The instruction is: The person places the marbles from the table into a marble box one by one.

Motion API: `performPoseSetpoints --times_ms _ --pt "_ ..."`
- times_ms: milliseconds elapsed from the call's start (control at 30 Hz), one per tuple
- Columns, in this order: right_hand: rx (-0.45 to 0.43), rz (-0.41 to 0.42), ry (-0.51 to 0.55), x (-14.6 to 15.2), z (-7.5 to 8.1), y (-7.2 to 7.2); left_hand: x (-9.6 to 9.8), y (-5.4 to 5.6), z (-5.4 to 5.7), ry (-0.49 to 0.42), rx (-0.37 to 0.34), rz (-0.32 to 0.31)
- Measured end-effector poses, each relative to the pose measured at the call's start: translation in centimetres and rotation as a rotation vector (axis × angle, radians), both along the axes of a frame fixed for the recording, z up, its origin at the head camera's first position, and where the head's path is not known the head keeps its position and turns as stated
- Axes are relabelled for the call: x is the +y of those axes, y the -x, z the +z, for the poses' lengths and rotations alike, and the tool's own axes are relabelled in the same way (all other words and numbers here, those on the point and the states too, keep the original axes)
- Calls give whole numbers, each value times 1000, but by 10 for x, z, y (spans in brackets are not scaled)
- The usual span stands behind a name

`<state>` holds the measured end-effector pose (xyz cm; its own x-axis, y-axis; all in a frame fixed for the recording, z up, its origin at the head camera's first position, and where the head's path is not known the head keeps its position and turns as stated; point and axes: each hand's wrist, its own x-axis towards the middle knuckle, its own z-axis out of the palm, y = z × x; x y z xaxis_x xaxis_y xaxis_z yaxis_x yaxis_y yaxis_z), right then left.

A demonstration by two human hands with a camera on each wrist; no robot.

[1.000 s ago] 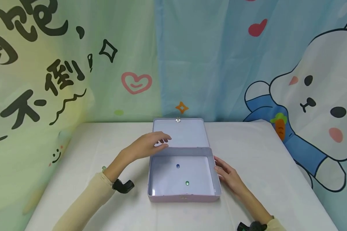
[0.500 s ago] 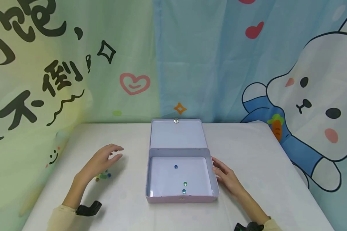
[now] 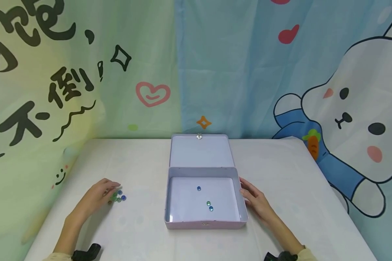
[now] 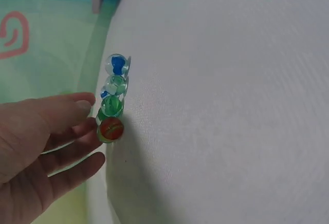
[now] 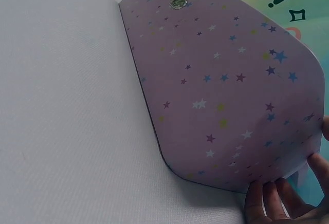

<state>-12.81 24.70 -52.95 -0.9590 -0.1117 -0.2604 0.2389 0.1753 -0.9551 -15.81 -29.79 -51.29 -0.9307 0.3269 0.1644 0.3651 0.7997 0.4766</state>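
In the head view my left hand (image 3: pixel 96 197) is beside a small cluster of glass marbles (image 3: pixel 119 199) on the left of the table. The left wrist view shows its thumb and fingers, loosely bent, around the near side of those clear marbles (image 4: pixel 111 106), which have blue, green and red swirls. I see no marble pinched between them. An open lilac tin box (image 3: pixel 206 224) stands in the middle, its lid folded back. Three marbles (image 3: pixel 208 203) lie inside it. My right hand (image 3: pixel 258 201) rests its fingers against the box's right side, patterned with stars (image 5: pixel 221 95).
The lid (image 3: pixel 200 150) lies back toward the curtain (image 3: pixel 215 72) behind the table. White cloth (image 3: pixel 143 232) covers the table. A black wrist camera (image 3: pixel 86 252) sits on the left wrist, another (image 3: pixel 282 256) on the right.
My left hand has moved from above the box left and down to the marble cluster. A third marble has appeared in the box, and two marbles there have shifted. The right hand stays put.
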Motion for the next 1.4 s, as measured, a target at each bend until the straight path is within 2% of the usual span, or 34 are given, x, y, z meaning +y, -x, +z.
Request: performPoseSetpoints --times_ms 367,600,933,1400 --pt "-3 -1 17 0 0 0 0 3 -1 14 -49 55" --pt "-4 7 20 -2 -2 1 -3 4 1 17 -84 61" --pt "14 14 23 0 0 1 1 11 8 19 -237 78" --pt "12 10 15 0 1 -1 1 12 4 5 -243 108"
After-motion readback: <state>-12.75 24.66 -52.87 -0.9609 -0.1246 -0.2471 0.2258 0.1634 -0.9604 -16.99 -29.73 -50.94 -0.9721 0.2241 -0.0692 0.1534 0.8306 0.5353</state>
